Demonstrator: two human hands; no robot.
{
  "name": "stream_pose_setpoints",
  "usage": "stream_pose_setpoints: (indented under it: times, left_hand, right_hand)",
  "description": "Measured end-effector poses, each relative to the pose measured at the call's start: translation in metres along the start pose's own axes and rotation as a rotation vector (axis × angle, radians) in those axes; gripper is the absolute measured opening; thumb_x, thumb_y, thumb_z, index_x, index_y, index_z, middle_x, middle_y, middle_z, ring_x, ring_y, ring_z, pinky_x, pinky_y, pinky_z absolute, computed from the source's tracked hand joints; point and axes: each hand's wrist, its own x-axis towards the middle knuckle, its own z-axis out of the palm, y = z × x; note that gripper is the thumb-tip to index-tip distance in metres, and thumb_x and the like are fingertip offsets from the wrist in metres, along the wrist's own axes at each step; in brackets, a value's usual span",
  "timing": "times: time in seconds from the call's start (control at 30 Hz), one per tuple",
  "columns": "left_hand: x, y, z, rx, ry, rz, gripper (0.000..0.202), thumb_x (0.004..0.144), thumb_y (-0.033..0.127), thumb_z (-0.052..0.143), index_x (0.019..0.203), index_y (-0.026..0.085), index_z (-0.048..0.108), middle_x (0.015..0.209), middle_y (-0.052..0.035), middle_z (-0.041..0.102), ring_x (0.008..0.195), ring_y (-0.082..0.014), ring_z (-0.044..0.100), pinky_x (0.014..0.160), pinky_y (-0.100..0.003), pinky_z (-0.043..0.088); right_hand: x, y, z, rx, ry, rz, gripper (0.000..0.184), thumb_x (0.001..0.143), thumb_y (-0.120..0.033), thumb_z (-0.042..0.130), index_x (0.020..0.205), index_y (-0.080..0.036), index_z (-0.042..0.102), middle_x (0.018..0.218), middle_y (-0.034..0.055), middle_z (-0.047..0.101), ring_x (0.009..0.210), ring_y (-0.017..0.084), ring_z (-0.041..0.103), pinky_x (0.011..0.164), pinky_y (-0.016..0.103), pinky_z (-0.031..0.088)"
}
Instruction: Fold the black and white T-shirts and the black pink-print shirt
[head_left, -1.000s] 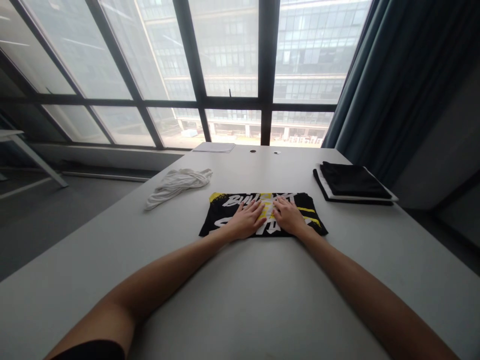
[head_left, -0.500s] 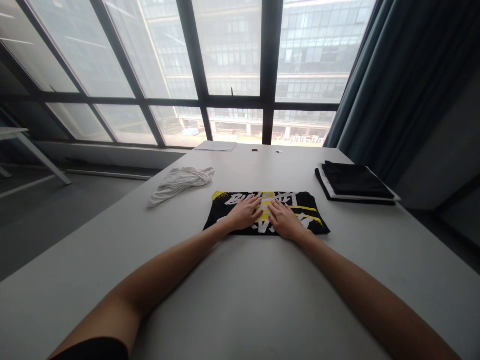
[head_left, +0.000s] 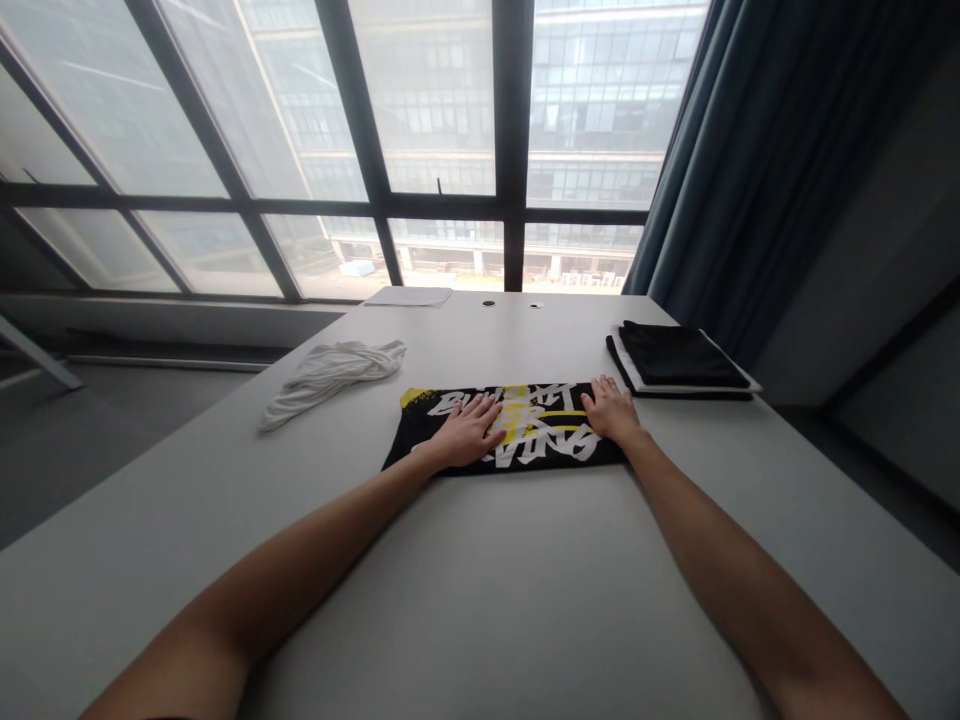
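Observation:
A folded black shirt [head_left: 536, 440] with white and yellow lettering lies flat on the white table [head_left: 480, 580] in front of me. My left hand [head_left: 466, 436] rests palm down on its left half, fingers stretched out. My right hand [head_left: 611, 412] lies flat on the shirt's right end, fingers spread, close to the stack of folded clothes. Neither hand holds anything.
A crumpled white garment [head_left: 330, 368] lies at the left of the table. A stack of folded black and white clothes [head_left: 679, 358] sits at the right. A paper sheet [head_left: 409, 296] lies at the far edge by the windows. A dark curtain [head_left: 757, 150] hangs at right.
My right hand has slid from the shirt's middle out to its right end. The left hand stays flat on the left half. My view has shifted a little.

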Motion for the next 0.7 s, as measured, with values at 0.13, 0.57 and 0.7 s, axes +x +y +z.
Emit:
stream_pose_setpoints:
  times: [0.13,0.57,0.7]
  left_hand:
    - [0.000,0.000,0.000,0.004,0.000,0.000,0.071,0.100,0.061,0.027,0.158,0.020,0.027,0.166,-0.0080,0.016,0.154,-0.0282,0.010,0.122,-0.053,0.007]
    - [0.006,-0.015,0.003,-0.026,0.011,-0.002,0.072,0.100,0.064,0.020,0.159,0.023,0.025,0.165,-0.0078,0.018,0.154,-0.0274,0.012,0.122,-0.053,0.008]
    - [0.009,-0.048,-0.004,0.037,0.027,-0.163,0.072,0.100,0.063,0.021,0.159,0.022,0.025,0.165,-0.0092,0.019,0.153,-0.0289,0.014,0.121,-0.055,0.010]
  right_hand:
    - [-0.016,-0.033,-0.007,-0.018,0.185,-0.150,0.055,0.102,-0.033,0.029,0.149,-0.007,0.041,0.161,0.0169,0.030,0.151,0.026,0.019,0.121,0.048,0.011]
    - [-0.036,-0.079,0.013,0.102,-0.132,-0.261,0.059,0.100,-0.043,0.038,0.151,-0.014,0.042,0.162,0.0136,0.029,0.150,0.027,0.023,0.121,0.048,0.014]
    - [-0.036,-0.079,0.012,0.102,-0.145,-0.257,0.059,0.100,-0.043,0.038,0.152,-0.015,0.041,0.163,0.0131,0.028,0.151,0.027,0.022,0.121,0.048,0.014]
